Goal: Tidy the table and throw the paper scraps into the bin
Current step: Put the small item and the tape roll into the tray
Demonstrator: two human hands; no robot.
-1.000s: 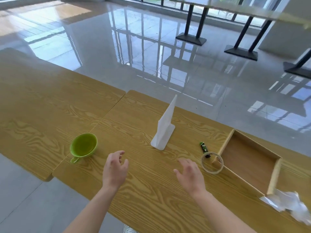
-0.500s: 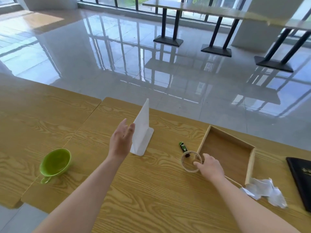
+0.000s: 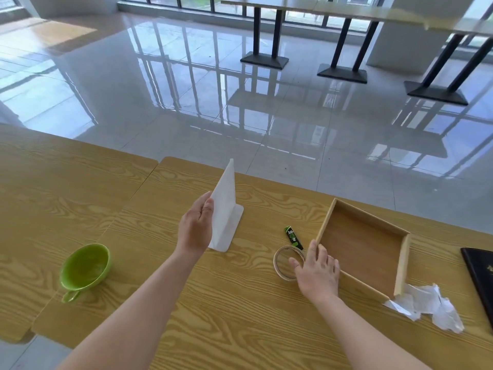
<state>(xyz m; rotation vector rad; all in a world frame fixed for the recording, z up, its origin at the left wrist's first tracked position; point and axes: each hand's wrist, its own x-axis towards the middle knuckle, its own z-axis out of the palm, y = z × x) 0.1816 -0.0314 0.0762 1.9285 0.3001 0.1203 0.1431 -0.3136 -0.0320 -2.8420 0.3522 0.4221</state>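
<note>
Now both hands start tidying the bench.
The left hand (image 3: 196, 231) fingers pinch the white stand (image 3: 225, 212); the right hand (image 3: 317, 273) fingers lie spread on the tape ring (image 3: 281, 265). Paper scraps (image 3: 426, 307) beside the tray (image 3: 400, 259) look light and crumply; scoop them whole.

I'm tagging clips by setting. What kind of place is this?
Probably a canteen or café hall: wood-grain tables, more pedestal tables across a glossy tiled floor, a white table sign, and tall windows.
</note>
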